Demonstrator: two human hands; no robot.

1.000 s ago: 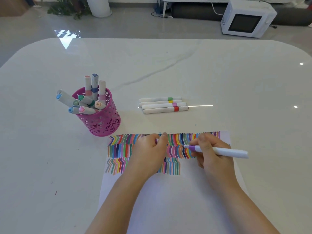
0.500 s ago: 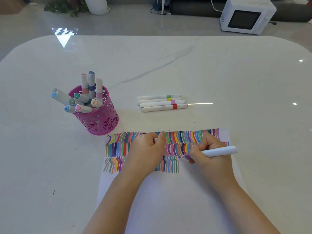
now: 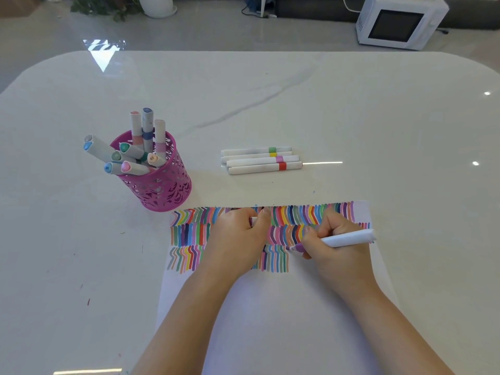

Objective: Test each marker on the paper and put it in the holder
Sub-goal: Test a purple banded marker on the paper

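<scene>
A white paper (image 3: 270, 307) with rows of coloured strokes lies at the table's near edge. My right hand (image 3: 332, 247) grips a white marker (image 3: 349, 237) with a purple band; its tip touches the paper at the right end of the third row. My left hand (image 3: 238, 239) rests on the paper with fingers curled round a small white cap (image 3: 253, 220). A pink mesh holder (image 3: 159, 182) with several markers stands to the left. Several capped white markers (image 3: 261, 160) with green, yellow, pink and red bands lie side by side behind the paper.
The white marble table (image 3: 378, 117) stretches wide around the paper. On the floor beyond the table stand a white microwave (image 3: 397, 21), a potted plant (image 3: 105, 5) and a white pot (image 3: 158, 5).
My right hand has lowered the purple marker from the second row of strokes down to the third row, and its tip now touches the paper. My left hand has stayed put.
</scene>
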